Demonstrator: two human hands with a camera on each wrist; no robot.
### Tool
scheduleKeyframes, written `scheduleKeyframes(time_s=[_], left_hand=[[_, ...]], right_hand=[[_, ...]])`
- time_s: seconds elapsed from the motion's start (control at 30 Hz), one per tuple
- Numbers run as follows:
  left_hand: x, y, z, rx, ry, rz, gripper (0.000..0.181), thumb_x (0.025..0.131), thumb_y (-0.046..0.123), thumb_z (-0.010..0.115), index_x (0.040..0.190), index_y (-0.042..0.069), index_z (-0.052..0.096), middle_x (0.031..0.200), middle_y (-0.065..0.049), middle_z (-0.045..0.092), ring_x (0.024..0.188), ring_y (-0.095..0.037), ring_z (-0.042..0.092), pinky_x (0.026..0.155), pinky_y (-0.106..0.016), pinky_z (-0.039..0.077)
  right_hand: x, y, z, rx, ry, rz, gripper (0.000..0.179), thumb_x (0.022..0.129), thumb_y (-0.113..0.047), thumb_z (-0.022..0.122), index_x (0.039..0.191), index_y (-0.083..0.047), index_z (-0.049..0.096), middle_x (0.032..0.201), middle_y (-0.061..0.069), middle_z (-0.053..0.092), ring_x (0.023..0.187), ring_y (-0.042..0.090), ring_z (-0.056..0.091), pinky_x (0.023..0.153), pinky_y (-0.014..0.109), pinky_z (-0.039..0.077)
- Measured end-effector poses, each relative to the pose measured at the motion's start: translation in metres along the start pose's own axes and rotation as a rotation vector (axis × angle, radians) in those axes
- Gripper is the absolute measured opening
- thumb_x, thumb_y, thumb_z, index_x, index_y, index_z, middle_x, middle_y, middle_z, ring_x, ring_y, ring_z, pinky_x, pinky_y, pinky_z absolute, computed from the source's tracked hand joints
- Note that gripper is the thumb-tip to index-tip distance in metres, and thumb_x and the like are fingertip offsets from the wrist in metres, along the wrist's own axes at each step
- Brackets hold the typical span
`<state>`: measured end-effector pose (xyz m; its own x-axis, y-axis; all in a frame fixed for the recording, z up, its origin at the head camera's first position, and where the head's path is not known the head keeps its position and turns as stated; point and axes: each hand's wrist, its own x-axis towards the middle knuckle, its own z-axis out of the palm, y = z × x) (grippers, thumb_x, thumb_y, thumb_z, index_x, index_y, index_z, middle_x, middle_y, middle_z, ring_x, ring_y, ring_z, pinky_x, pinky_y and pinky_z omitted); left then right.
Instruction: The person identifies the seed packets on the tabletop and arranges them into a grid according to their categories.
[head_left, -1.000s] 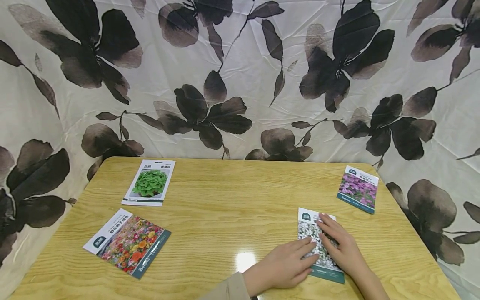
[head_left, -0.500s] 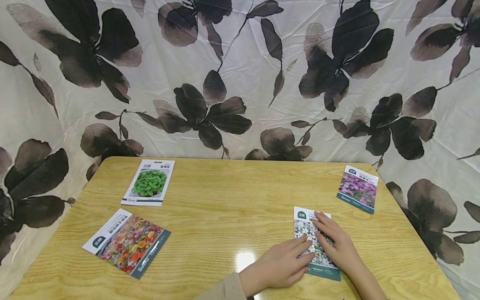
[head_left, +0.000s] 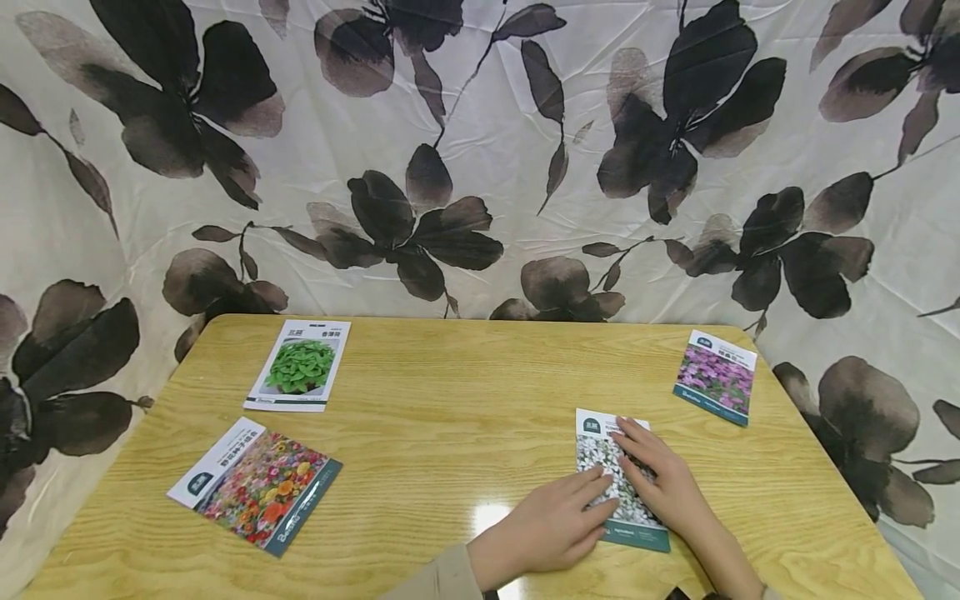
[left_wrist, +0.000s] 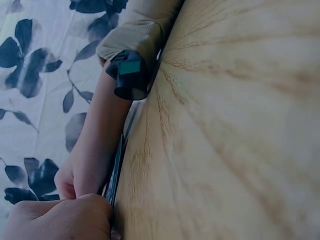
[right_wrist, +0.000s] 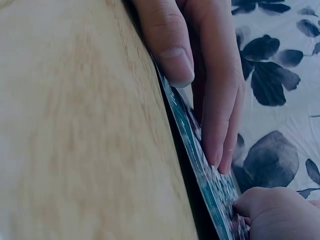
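Observation:
A seed packet with white flowers [head_left: 596, 454] lies flat on the wooden table, right of the middle in the head view. My left hand [head_left: 547, 521] rests on its lower left part with fingers stretched over the picture. Higher up, on its right side, lies my right hand [head_left: 667, 479], fingers extended. Seen from the right wrist, the left hand [right_wrist: 215, 65] touches the packet [right_wrist: 200, 165] close to its green edge, and part of the right hand [right_wrist: 280, 215] shows below. The left wrist view has the left hand [left_wrist: 60, 220] near the packet's thin edge [left_wrist: 116, 172].
A green-leaf seed packet [head_left: 300, 367] lies at the table's back left. Nearer on that side, a mixed-flower packet [head_left: 258, 487] lies slanted. A purple-flower packet [head_left: 716, 377] is at the back right. Floral cloth [head_left: 480, 167] hangs behind the table [head_left: 420, 442].
Both hands and the white-flower packet beneath them have slid left and slightly away across the table. The other packets keep their places.

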<state>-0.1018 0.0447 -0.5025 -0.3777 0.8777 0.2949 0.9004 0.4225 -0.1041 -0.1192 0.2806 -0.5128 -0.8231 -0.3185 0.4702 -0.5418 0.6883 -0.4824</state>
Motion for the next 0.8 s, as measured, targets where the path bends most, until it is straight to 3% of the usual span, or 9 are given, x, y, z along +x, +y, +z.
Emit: scheduleKeyframes(time_s=[0.23, 0.8], left_hand=[[-0.002, -0.002, -0.004, -0.004, -0.035, -0.014, 0.044, 0.106, 0.035, 0.039, 0.143, 0.018, 0.054, 0.152, -0.009, 0.044, 0.143, -0.023, 0.035, 0.115, -0.029, 0.03], [-0.01, -0.008, -0.002, -0.015, -0.004, -0.015, 0.043, 0.105, 0.034, 0.041, 0.142, 0.016, 0.056, 0.15, -0.01, 0.046, 0.142, -0.024, 0.038, 0.115, -0.03, 0.032]], right_hand=[[0.004, -0.003, 0.002, 0.007, -0.013, -0.002, 0.04, 0.09, -0.003, 0.069, 0.13, -0.003, 0.065, 0.142, 0.017, 0.054, 0.132, 0.037, 0.047, 0.11, 0.008, 0.019], [0.012, -0.004, 0.01, 0.028, 0.004, -0.056, 0.041, 0.087, 0.002, 0.069, 0.128, 0.0, 0.066, 0.14, 0.02, 0.055, 0.128, 0.043, 0.049, 0.111, 0.01, 0.021]])
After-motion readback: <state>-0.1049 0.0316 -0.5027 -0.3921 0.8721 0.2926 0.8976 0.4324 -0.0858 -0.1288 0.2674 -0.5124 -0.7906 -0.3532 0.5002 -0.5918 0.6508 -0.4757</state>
